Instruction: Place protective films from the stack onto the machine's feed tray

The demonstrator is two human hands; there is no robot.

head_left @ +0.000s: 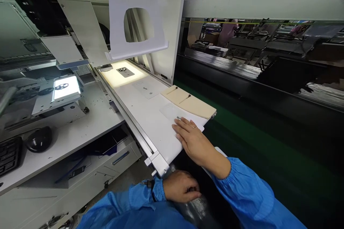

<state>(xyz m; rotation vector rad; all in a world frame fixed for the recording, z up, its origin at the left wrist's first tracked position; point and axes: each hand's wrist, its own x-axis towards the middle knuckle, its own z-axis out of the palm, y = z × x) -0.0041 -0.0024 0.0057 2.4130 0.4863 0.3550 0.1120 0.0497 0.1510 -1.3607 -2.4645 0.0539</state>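
The person's right hand (189, 134) lies flat and open, gripping nothing, over the near end of a thin sheet (167, 111) on the white belt (145, 118). The sheet looks light, flexible and easily creased or scratched, probably best lifted by its edges. A cream board (189, 102) crowds its far side; the metal rail (126, 114) borders the belt. The left hand (181, 187) curls loosely; its contents cannot be told.

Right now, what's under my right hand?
Your right hand partly covers a thin pale sheet on the white board; some dark print shows beside it. Whatever lies directly beneath the hand is hidden, including any further print there.
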